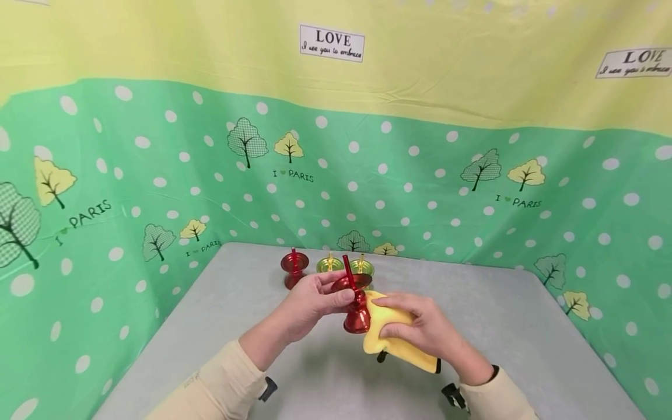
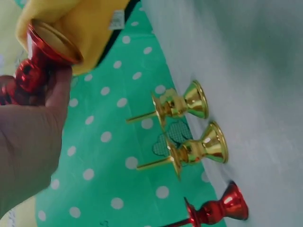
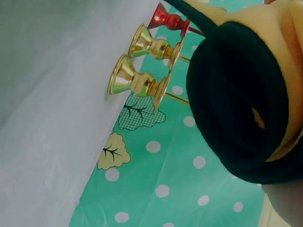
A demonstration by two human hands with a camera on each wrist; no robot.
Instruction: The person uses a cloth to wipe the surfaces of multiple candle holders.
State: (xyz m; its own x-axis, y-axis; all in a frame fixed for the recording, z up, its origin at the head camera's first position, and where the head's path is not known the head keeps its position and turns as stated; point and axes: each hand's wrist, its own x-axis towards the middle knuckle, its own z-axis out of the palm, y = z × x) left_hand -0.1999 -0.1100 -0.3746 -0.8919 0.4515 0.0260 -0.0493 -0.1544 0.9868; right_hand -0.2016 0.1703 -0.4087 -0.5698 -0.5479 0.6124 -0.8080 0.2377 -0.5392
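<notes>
Slip hazard: red candle holder point(image 1: 358, 321), held above the table point(image 1: 252, 350).
Left hand point(image 1: 311, 304) curls thumb and fingers round its stem; right hand point(image 1: 429, 332) pinches yellow cloth point(image 1: 374, 339) at its 4 o'clock. Excess cloth pressure could twist slick metal loose, perhaps toppling gold holders point(image 2: 216, 144) towards 12.

This is a curtained-off tabletop booth, in what kind of building I cannot tell, shown by the yellow-and-green polka-dot fabric point(image 1: 367, 201), printed with trees point(image 1: 247, 140) and the words "LOVE" and "PARIS", hanging in soft folds behind and on both sides of a plain grey table point(image 1: 504, 326).
</notes>
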